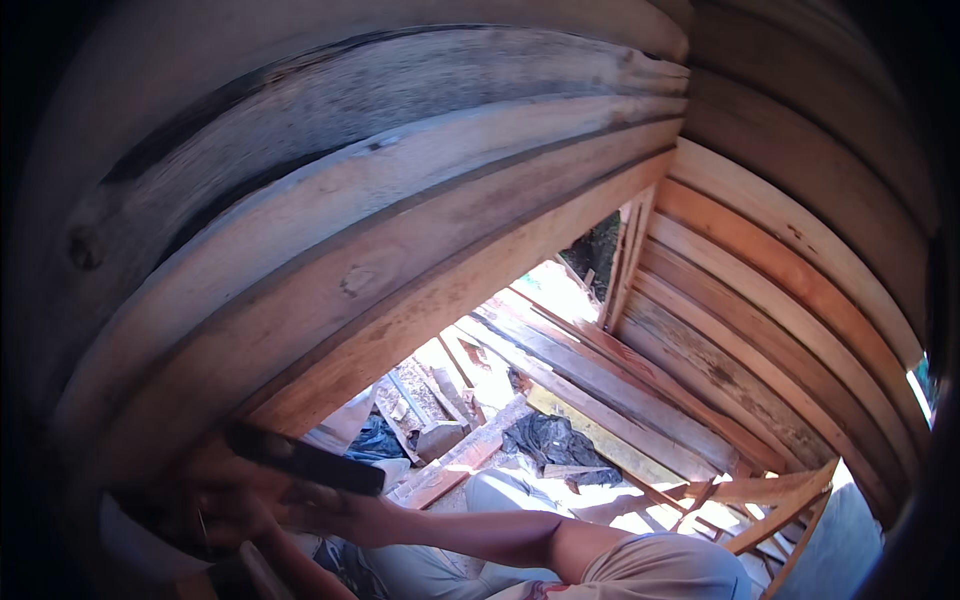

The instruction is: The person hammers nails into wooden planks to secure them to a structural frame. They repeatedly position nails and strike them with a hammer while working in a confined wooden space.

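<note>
My right arm reaches in from the lower right, and my right hand (345,514) is closed at a dark bar-shaped tool (308,463), blunt at its near end. Its exact kind does not show, and its far end fades into shadow. Just left of it, my left hand (225,522) is closed in deep shade beneath the lowest plank (390,340) of the wooden wall. A thin pale sliver stands out at its fingers, but what they hold is too dark to name.
Overlapping boards (760,330) form another wall on the right, meeting the first at a corner. Below, loose planks (600,385), a crumpled black plastic sheet (560,445) and wood scraps lie in bright sun. A slanted wooden brace (785,512) stands at the lower right.
</note>
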{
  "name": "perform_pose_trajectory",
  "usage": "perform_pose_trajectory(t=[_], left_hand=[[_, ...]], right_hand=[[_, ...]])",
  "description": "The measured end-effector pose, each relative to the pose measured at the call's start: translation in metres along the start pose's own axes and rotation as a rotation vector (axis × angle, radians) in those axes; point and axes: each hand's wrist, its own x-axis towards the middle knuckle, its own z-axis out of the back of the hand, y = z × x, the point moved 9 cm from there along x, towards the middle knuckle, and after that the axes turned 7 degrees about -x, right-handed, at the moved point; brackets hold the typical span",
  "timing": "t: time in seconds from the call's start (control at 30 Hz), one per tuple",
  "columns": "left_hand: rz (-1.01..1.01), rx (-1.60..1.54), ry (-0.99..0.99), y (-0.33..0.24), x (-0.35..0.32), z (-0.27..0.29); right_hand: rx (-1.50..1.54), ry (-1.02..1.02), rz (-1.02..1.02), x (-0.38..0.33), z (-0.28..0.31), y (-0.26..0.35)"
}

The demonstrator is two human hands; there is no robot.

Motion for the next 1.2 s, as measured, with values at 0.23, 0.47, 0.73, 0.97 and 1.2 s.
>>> perform_pose_trajectory(t=[0.23,0.47,0.73,0.97,1.2], left_hand=[[-0.052,0.079,-0.008,-0.002,0.009,0.013],[0.02,0.354,-0.009,0.019,-0.036,0.003],[0.094,-0.181,-0.079,0.02,-0.011,0.011],[0.13,-0.362,-0.05,0.015,0.002,0.006],[0.14,-0.35,-0.029,0.021,0.003,0.003]], right_hand=[[-0.22,-0.031,-0.386,-0.117,0.044,-0.052],[-0.501,-0.164,-0.745,-0.18,0.1,-0.067],[-0.534,-0.157,-0.45,-0.148,0.096,-0.038],[-0.448,-0.093,-0.503,-0.141,0.081,-0.044],[-0.476,-0.027,-0.391,-0.086,0.062,-0.057]])
